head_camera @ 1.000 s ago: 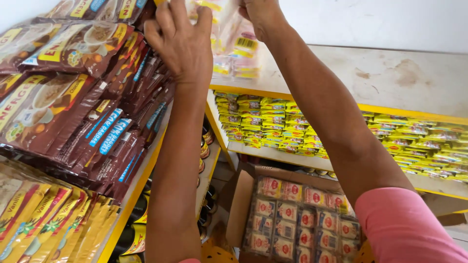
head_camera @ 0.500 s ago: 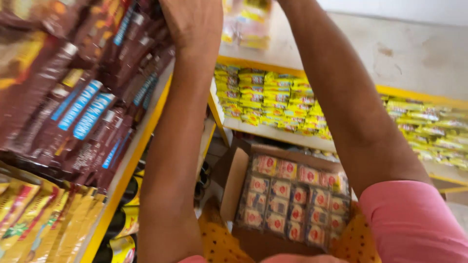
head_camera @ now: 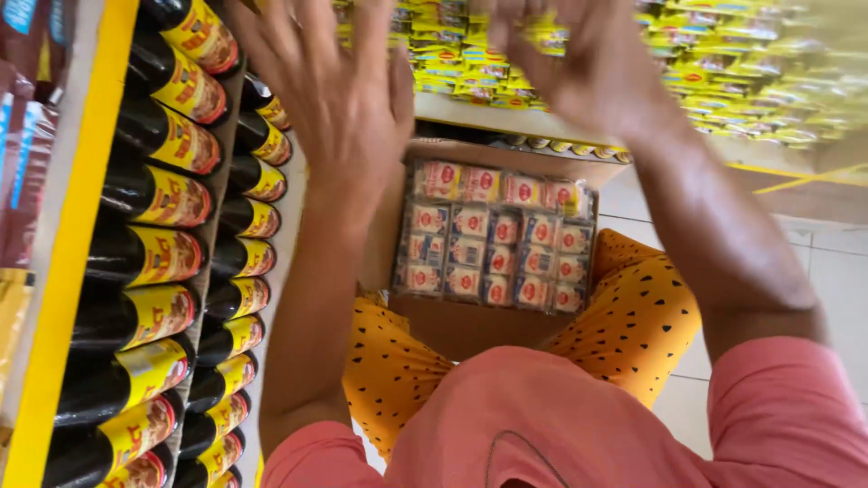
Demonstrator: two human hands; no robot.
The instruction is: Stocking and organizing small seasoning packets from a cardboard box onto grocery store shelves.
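At nine o'clock, dark bottles [head_camera: 172,212] with yellow labels, laid in rows, necks outward for easy picking. Left hand [head_camera: 339,99] raised at eleven, fingers spread, empty. Open cardboard box [head_camera: 452,325] at centre, between the knees, packed with small wrapped packets [head_camera: 493,239]. Right hand [head_camera: 588,68] at one, blurred, fingers apart, holding nothing.

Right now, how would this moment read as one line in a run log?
left hand: open, empty | right hand: open, empty | below hands: cardboard box of small packets | left side: dark bottles on shelf
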